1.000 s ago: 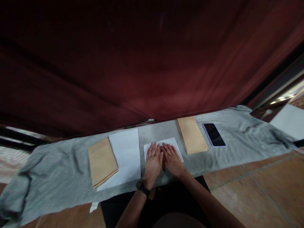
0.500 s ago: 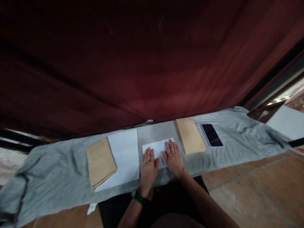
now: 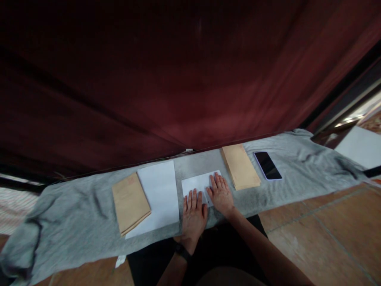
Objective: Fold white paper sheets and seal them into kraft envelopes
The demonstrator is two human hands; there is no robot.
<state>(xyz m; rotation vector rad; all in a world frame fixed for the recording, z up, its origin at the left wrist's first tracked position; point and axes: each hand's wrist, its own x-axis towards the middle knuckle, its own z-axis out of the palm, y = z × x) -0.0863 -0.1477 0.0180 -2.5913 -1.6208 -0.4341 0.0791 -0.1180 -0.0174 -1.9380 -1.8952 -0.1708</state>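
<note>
A folded sheet of white paper [image 3: 193,182] lies on the grey cloth. My left hand [image 3: 194,214] rests flat on its near edge, fingers extended and slightly apart. My right hand [image 3: 220,194] presses on the right part of the same paper, its fingers stretched out. Both palms hide much of the near side of the sheet. Left of my hands are larger white sheets [image 3: 162,190], partly covered by brown envelopes [image 3: 131,202]. Just right of my right hand is a stack of brown envelopes [image 3: 241,167].
A phone [image 3: 268,166] with a purple case lies right of the envelope stack. The grey cloth [image 3: 74,222] covers a long narrow surface, with a dark red upright panel [image 3: 190,99] behind it. Brown floor tiles [image 3: 327,222] show at the near right.
My left hand has slid toward me, to the paper's near edge. My right hand stays on the right part with little movement. The whole view has shifted slightly.
</note>
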